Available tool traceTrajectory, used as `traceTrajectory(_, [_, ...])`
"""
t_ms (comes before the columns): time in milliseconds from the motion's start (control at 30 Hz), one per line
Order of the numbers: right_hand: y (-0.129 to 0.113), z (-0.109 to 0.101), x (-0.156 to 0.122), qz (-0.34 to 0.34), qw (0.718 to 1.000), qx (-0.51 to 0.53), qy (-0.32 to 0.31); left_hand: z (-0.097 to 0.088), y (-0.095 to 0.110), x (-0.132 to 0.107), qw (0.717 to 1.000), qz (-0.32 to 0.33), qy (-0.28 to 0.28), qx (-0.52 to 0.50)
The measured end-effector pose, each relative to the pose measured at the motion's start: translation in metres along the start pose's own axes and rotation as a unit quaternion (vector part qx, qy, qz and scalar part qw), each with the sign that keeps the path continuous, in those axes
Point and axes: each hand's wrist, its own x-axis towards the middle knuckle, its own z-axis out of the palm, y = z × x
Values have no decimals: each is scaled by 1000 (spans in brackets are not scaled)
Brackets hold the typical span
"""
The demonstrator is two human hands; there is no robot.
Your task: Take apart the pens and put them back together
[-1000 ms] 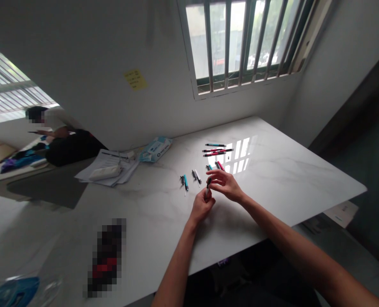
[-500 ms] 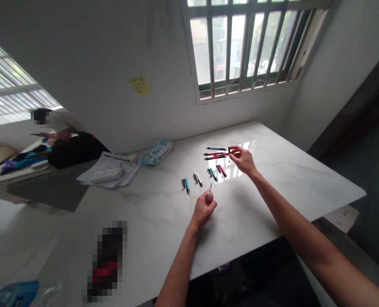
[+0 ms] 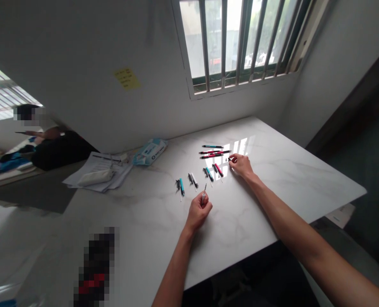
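Observation:
My left hand (image 3: 199, 212) is closed around a slim pen part (image 3: 204, 196) with a pale barrel; its thin dark end points up and away from me. At the right end of the group of pens, my right hand (image 3: 242, 165) pinches a small dark piece (image 3: 230, 159) just above or on the table. Beyond it lie a teal pen (image 3: 212, 146) and red-and-black pens (image 3: 212, 156), side by side. Between the hands are pens in separated parts: a red barrel (image 3: 219, 170), a teal barrel (image 3: 209, 174), a white barrel (image 3: 194, 180) and another teal barrel (image 3: 182, 186).
The marbled white table (image 3: 240, 221) meets the wall below a barred window. At the left are a wipes packet (image 3: 151, 152) and papers (image 3: 93, 164). A blurred dark-and-red object (image 3: 95, 268) lies at front left. Another person (image 3: 53, 138) sits beyond the table's left side.
My right hand has drawn back slightly from the row of pens, toward me and to the right. The left hand keeps its hold on the pen part. The view has shifted a little.

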Motion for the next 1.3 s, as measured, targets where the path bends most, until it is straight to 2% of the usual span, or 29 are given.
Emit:
traceTrajectory(333, [0, 1, -5, -9, 1000, 10, 3, -1, 1, 2, 1000, 3, 7, 3])
traceTrajectory(467, [-16, -7, -15, -62, 994, 80, 28, -1, -2, 2, 999, 1, 34, -32])
traceTrajectory(533, [-34, -8, -26, -102, 980, 167, -33, 0, -4, 1, 997, -3, 56, -59])
traceTrajectory(567, [-45, -8, -34, -124, 964, 217, -91, 0, -6, 1, 995, -5, 66, -72])
traceTrajectory(633, [-67, -4, -51, -163, 916, 296, -218, 0, -8, 1, 992, -8, 86, -88])
traceTrajectory(667, [-77, -1, -60, -170, 896, 321, -256, 0, -8, 1, 992, -8, 94, -88])
traceTrajectory(733, [-95, 5, -77, -168, 863, 365, -306, 1, -8, 0, 992, -7, 103, -69])
traceTrajectory(800, [-106, 11, -91, -153, 844, 399, -323, 1, -7, -1, 994, -9, 101, -28])
traceTrajectory(933, [-109, 16, -96, -117, 840, 441, -294, 3, -4, -1, 996, -11, 90, 26])
traceTrajectory(1033, [-102, 13, -84, -61, 828, 507, -231, 2, -2, 0, 996, 1, 91, 6])
traceTrajectory(1133, [-93, 9, -71, -5, 818, 548, -176, -5, -3, -1, 992, -8, 118, -40])
traceTrajectory(1200, [-90, 8, -70, -16, 835, 522, -174, -12, -4, -1, 985, -22, 157, -68])
traceTrajectory(1300, [-92, 11, -78, -84, 867, 436, -225, -20, -5, -3, 971, -22, 215, -104])
